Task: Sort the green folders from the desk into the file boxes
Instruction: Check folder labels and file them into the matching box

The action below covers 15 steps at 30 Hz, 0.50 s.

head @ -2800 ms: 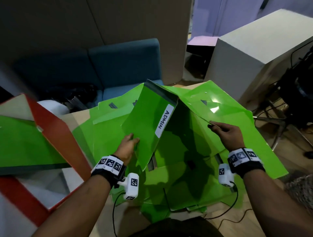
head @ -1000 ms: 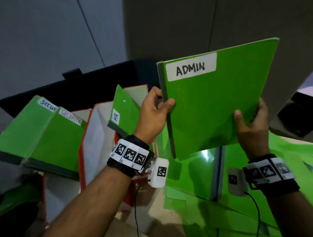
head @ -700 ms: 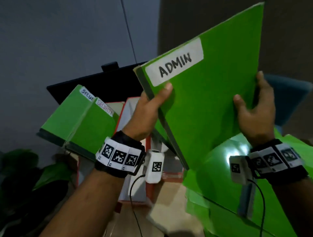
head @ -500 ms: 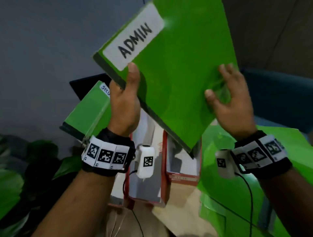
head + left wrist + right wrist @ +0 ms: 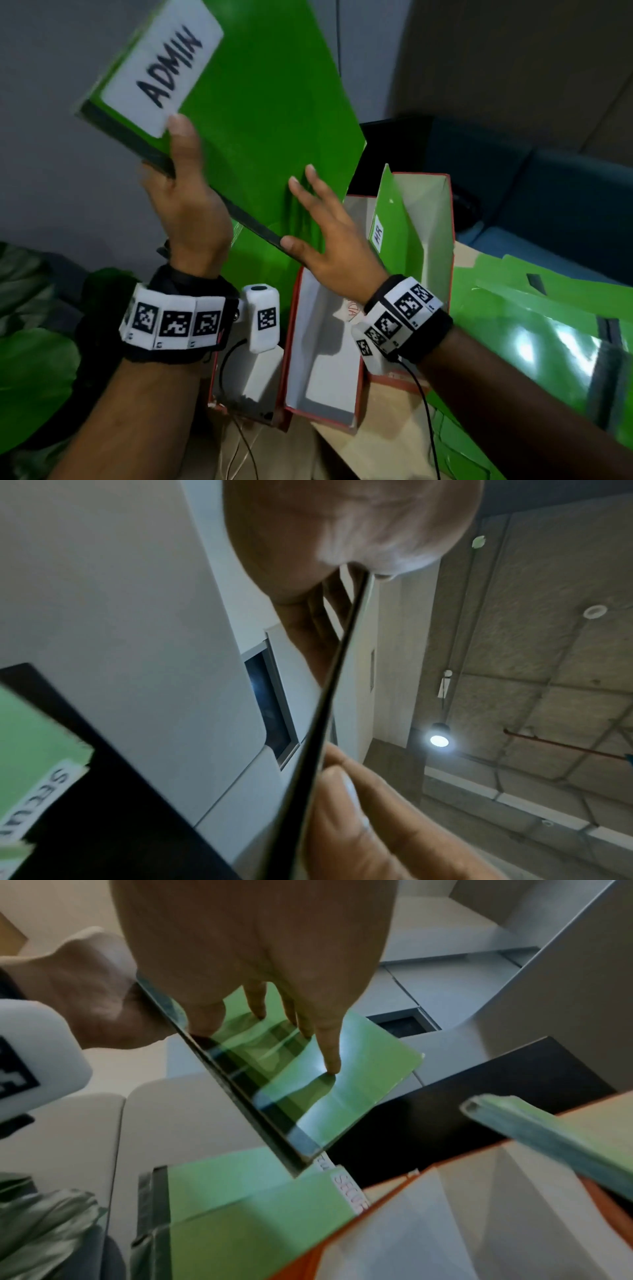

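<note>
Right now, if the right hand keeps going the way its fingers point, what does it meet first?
The ADMIN folder. The right hand has straight, spread fingers already against the folder's green cover, so going on just presses into it. The left hand grips the spine edge. Nothing else shows between them.

Head cam sits up behind both hands, looking forward and down at the ADMIN folder (image 5: pixel 239 113) and the file boxes (image 5: pixel 318 342) under them. Left wrist cam is super close, aimed up along the folder's dark edge (image 5: pixel 329 696) toward the ceiling. Right wrist cam peers past its fingers (image 5: pixel 329 1047), sharing that folder (image 5: pixel 342 1085) and the boxes below.
</note>
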{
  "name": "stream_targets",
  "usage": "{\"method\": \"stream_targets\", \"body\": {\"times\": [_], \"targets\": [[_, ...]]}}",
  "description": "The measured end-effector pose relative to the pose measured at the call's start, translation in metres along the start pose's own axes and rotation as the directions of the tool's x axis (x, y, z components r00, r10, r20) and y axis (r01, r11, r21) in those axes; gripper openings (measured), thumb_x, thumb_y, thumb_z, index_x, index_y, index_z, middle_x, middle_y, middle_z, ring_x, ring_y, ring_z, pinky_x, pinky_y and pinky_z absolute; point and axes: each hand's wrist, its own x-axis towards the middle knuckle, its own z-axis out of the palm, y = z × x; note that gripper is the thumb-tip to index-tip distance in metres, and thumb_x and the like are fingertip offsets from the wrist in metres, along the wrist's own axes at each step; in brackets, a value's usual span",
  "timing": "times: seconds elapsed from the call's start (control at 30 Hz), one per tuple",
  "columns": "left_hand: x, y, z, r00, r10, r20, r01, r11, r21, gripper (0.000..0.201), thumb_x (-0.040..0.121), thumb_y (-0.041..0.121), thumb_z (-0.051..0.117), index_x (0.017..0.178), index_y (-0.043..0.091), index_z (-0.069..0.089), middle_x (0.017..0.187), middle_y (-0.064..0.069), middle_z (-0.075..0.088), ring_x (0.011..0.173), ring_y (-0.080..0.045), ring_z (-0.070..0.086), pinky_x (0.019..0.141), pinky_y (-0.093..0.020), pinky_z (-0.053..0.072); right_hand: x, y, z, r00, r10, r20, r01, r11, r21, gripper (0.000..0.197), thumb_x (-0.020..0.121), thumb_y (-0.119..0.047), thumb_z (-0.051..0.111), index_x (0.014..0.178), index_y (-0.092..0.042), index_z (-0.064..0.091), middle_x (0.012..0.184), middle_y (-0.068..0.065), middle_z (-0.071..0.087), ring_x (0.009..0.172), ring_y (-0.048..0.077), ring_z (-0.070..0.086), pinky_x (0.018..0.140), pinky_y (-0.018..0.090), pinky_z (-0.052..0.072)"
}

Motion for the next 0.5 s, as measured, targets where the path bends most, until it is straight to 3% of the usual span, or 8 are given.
{"method": "stream_targets", "body": {"times": [0.07, 0.17, 0.3, 0.4, 0.5], "targets": [[-0.006, -0.010, 0.001, 0.996, -0.074, 0.054, 0.071, 0.996, 0.058, 0.028, 0.102, 0.021, 0.040, 0.126, 0.013, 0.052, 0.105, 0.023, 0.063, 0.097, 0.011, 0.056, 0.089, -0.014, 0.045, -0.004, 0.005, 0.010, 0.996, 0.076, 0.053, -0.076, 0.997, 0.003, 0.071, 0.093, -0.041, 0.055, 0.151, -0.025, 0.018, 0.160, -0.008, -0.001, 0.138, -0.003, 0.007, 0.107, 0.025, 0.020], [-0.022, -0.030, 0.002, 0.969, -0.205, 0.136, 0.176, 0.965, 0.196, 0.050, 0.099, 0.028, 0.045, 0.144, 0.008, 0.037, 0.137, 0.002, 0.052, 0.125, -0.009, 0.049, 0.108, -0.033, 0.039, -0.014, 0.015, 0.025, 0.970, 0.207, 0.124, -0.210, 0.978, 0.008, 0.073, 0.093, -0.046, 0.048, 0.152, -0.020, 0.013, 0.161, -0.005, 0.000, 0.144, 0.006, 0.007, 0.114, 0.027, 0.015], [-0.047, -0.057, -0.003, 0.928, -0.266, 0.261, 0.184, 0.936, 0.301, 0.063, 0.097, 0.002, 0.044, 0.152, 0.021, 0.017, 0.154, 0.004, 0.029, 0.138, -0.003, 0.031, 0.114, -0.020, 0.029, -0.031, 0.026, 0.042, 0.925, 0.330, 0.189, -0.325, 0.944, -0.056, 0.077, 0.094, -0.034, 0.054, 0.152, -0.015, 0.007, 0.161, -0.001, 0.001, 0.146, 0.012, 0.007, 0.114, 0.022, 0.009], [-0.058, -0.068, -0.006, 0.900, -0.307, 0.309, 0.215, 0.930, 0.298, 0.065, 0.093, -0.007, 0.044, 0.144, 0.029, 0.027, 0.146, 0.006, 0.036, 0.125, 0.009, 0.040, 0.098, -0.007, 0.038, -0.042, 0.032, 0.047, 0.904, 0.376, 0.205, -0.366, 0.927, -0.085, 0.078, 0.094, -0.021, 0.056, 0.152, -0.018, 0.005, 0.161, -0.004, 0.000, 0.147, 0.014, 0.008, 0.117, 0.030, 0.013], [-0.066, -0.077, -0.010, 0.855, -0.368, 0.367, 0.269, 0.917, 0.293, 0.059, 0.086, -0.013, 0.049, 0.129, 0.026, 0.041, 0.130, 0.012, 0.046, 0.109, 0.012, 0.049, 0.083, -0.012, 0.046, -0.050, 0.039, 0.049, 0.911, 0.362, 0.196, -0.345, 0.932, -0.113, 0.087, 0.089, -0.016, 0.063, 0.152, -0.024, 0.003, 0.160, -0.008, -0.003, 0.145, 0.015, 0.016, 0.111, 0.025, 0.019]]}}
